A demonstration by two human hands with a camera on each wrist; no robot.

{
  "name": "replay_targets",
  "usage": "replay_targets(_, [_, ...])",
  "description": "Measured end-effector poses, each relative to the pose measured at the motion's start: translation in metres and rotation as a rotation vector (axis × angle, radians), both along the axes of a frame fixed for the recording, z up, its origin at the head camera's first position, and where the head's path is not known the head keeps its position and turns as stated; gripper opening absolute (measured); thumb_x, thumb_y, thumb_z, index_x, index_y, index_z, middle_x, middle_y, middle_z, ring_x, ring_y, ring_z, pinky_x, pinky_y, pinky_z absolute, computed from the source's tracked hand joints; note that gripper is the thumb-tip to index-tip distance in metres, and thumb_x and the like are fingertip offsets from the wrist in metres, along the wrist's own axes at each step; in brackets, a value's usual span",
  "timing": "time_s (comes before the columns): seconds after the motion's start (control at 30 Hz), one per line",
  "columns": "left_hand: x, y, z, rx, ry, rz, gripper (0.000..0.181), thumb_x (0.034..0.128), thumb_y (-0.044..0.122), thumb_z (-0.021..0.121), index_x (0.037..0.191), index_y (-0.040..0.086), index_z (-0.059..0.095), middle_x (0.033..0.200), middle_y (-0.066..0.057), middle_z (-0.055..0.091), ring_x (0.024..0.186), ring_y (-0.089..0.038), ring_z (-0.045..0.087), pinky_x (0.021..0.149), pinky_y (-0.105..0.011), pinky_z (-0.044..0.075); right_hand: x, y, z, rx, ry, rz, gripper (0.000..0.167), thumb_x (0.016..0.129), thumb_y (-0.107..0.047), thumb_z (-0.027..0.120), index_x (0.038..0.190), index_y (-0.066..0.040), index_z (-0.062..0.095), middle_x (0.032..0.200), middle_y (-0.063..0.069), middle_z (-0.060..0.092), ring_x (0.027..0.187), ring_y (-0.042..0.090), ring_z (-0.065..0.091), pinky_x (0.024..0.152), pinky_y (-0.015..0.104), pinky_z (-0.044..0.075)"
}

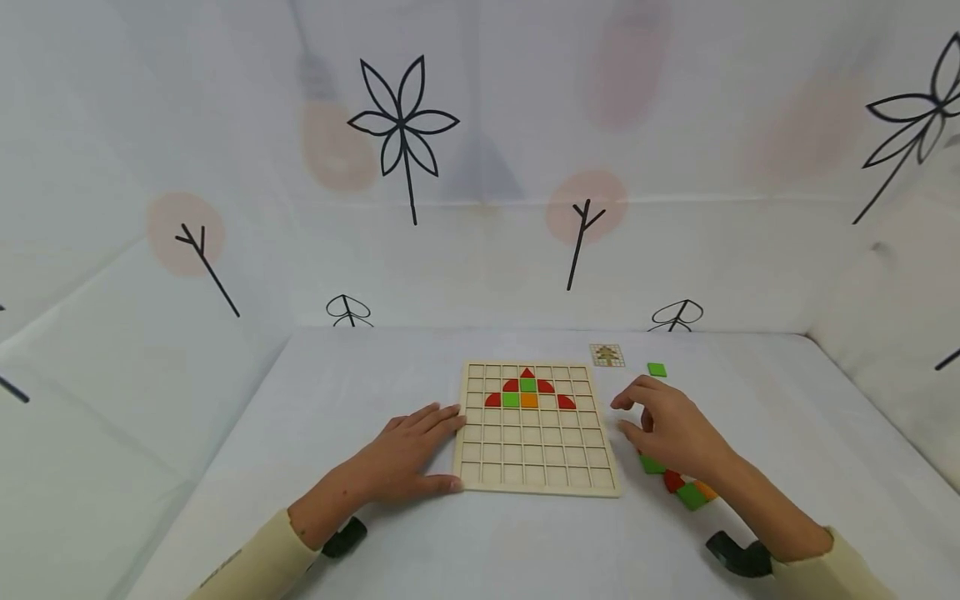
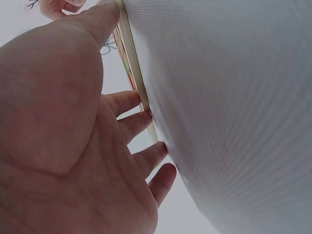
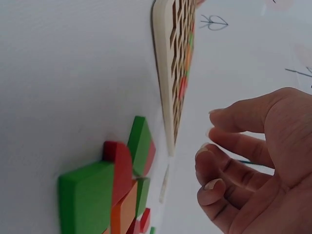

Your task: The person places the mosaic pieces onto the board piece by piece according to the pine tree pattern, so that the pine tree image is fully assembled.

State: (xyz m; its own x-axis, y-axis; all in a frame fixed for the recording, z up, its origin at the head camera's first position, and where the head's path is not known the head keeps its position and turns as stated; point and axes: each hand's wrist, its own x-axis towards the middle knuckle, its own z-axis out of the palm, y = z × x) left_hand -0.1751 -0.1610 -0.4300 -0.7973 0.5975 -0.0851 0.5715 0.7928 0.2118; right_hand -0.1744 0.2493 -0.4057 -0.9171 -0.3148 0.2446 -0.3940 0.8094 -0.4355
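Just right of the spread left hand (image 1: 416, 457), a wooden grid board (image 1: 533, 436), touched along the nearest edge by fingertips and thumb, not gripped. With the right hand (image 1: 678, 429) half curled, thumb and fingertips apart, nothing visible in hold. Beneath it and toward its wrist, loose tiles (image 1: 692, 497): probably light, hard and smooth; best pinched by opposite sides. For the board, likely stiff and light enough to slide, best a steadying touch at the edge.
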Motion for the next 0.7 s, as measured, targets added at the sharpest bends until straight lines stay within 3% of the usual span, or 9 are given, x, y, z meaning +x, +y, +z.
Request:
replay_targets(0.3, [0.000,0.001,0.000,0.006,0.003,-0.002,0.093,0.0953,0.072,0.063,0.168,0.024,0.032,0.175,0.002,0.029,0.162,-0.032,0.023,0.122,-0.061,0.032,0.009,0.016,-0.005,0.013,0.006,-0.005,0.020,0.088,-0.005,0.083,0.106,-0.009,0.076,0.103,-0.001,0.068,0.070,0.006,0.050,0.061,0.023,0.048])
replay_targets(0.57, [0.000,0.001,0.000,0.006,0.003,-0.003,0.093,0.0952,0.072,0.063,0.168,0.023,0.033,0.174,0.001,0.030,0.162,-0.032,0.023,0.122,-0.061,0.032,0.021,0.024,-0.006,0.066,-0.115,-0.027,0.016,0.086,-0.009,0.085,0.096,-0.017,0.075,0.090,-0.009,0.064,0.071,0.008,0.050,0.060,0.024,0.046])
replay_targets(0.7, [0.000,0.000,0.000,0.008,-0.001,-0.001,0.092,0.0955,0.071,0.064,0.168,0.023,0.033,0.174,0.001,0.029,0.162,-0.032,0.023,0.122,-0.060,0.032,0.026,0.027,-0.008,0.079,-0.136,-0.005,0.019,0.084,-0.011,0.088,0.090,-0.021,0.074,0.086,-0.010,0.061,0.071,0.007,0.051,0.061,0.024,0.046])
